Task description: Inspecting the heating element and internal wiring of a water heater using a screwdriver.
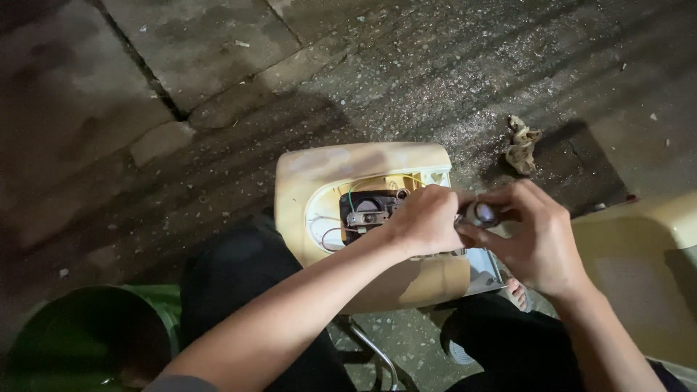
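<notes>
The cream appliance housing (363,170) rests across the person's lap, opening upward, so its wiring shows. Both hands close on a small cylindrical part (481,213): the left hand (425,220) curls tight beside it, while the right hand (541,236) pinches it steady.

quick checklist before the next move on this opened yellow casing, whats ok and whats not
1. Casing steadied between the knees: ok, it rests against the legs.
2. Left hand at the opening: ok, it sits over the exposed mechanism.
3. Right hand gripping the small round part: ok, pinched at the fingertips.
4. Loose wires out of the way: cannot tell, the left hand hides part of them.
5. Light on the work: not ok, surroundings are dim.
6. Green bucket apart from the elbows: ok.
</notes>
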